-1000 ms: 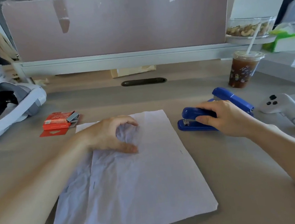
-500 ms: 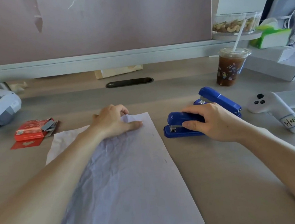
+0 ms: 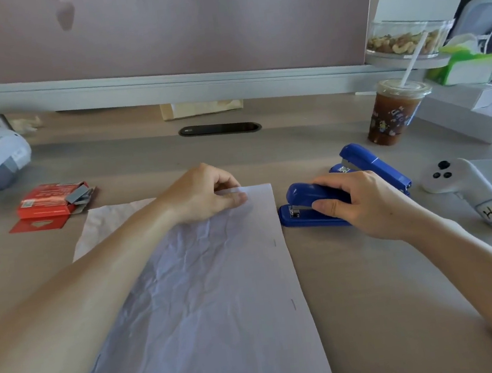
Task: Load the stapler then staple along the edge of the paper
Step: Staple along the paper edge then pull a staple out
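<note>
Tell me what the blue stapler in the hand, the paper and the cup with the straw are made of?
The stapler looks like shiny blue plastic, with light glinting off its top and a grey, probably metal part at its mouth. The paper is thin, matte and creased. The cup seems clear plastic: the dark drink shows through.

Grey desk (image 3: 372, 279) bears paper (image 3: 214, 297), stapler (image 3: 302, 193), staple box (image 3: 47, 202), cup (image 3: 390, 117).

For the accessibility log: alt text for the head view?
A person's right hand grips a blue plastic stapler on a grey desk, beside a creased white paper sheet whose far edge the left hand holds. Two staples sit along its right edge; a red staple box lies left.
</note>
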{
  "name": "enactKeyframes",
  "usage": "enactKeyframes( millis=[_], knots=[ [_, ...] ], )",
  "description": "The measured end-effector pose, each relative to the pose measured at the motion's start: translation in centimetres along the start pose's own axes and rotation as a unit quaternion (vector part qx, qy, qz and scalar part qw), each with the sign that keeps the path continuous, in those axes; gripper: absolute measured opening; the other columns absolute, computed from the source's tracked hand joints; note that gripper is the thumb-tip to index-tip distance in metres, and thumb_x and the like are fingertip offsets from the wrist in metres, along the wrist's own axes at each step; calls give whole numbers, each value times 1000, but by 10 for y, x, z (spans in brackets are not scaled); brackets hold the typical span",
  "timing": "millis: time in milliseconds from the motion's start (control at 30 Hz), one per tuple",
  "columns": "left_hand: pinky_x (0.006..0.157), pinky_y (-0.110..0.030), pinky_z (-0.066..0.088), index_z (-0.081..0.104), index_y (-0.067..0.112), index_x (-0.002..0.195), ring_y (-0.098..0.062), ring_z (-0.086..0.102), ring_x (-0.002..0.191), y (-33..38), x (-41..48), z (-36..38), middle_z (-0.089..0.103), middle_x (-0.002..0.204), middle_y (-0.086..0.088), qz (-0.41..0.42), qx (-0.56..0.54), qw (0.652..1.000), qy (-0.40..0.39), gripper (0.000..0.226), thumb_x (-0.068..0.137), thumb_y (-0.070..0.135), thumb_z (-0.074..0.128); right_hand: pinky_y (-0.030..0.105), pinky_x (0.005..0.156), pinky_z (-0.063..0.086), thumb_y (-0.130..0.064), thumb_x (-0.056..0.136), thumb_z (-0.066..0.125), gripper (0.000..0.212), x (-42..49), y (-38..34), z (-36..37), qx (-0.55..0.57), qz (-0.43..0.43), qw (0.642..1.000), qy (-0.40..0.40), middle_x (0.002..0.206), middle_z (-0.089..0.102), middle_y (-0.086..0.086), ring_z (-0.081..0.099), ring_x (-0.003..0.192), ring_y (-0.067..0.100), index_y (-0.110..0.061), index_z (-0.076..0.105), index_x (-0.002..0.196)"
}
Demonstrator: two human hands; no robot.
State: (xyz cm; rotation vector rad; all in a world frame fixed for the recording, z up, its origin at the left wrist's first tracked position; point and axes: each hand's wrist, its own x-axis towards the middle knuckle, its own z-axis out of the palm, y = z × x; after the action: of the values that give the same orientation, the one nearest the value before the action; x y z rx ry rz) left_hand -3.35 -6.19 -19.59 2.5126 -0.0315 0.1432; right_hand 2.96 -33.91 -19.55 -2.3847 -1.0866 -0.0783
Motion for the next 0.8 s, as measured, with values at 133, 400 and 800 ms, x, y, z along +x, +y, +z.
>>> enactKeyframes(
  millis=[133, 400, 800],
  knots=[
    [69, -18, 49, 76, 24, 93, -1, 66, 81, 13, -4, 7, 73, 87, 13, 12, -5, 1000, -25, 18, 85, 39, 70, 31, 66, 45, -29, 92, 63, 8, 0, 0, 0, -1, 3, 1000, 2, 74, 65, -9, 58, 70, 10, -31, 67, 99],
    [79, -32, 48, 75, 30, 92, -2, 62, 79, 22, -2, 22, 70, 85, 16, 19, 17, 1000, -14, 21, 80, 47, 71, 38, 75, 49, -29, 93, 62, 16, -1, -3, 0, 0, 12, 1000, 7, 82, 69, -4, 61, 78, 16, -26, 68, 108],
    [64, -20, 39, 76, 27, 92, 1, 58, 72, 23, -2, 26, 64, 77, 17, 25, 6, 1000, 11, 19, 80, 41, 74, 36, 68, 43, -50, 99, 35, 54, 15, -18, -10, 33, 65, 996, -54, 66, 57, 8, 48, 58, 22, -5, 60, 81]
  ],
)
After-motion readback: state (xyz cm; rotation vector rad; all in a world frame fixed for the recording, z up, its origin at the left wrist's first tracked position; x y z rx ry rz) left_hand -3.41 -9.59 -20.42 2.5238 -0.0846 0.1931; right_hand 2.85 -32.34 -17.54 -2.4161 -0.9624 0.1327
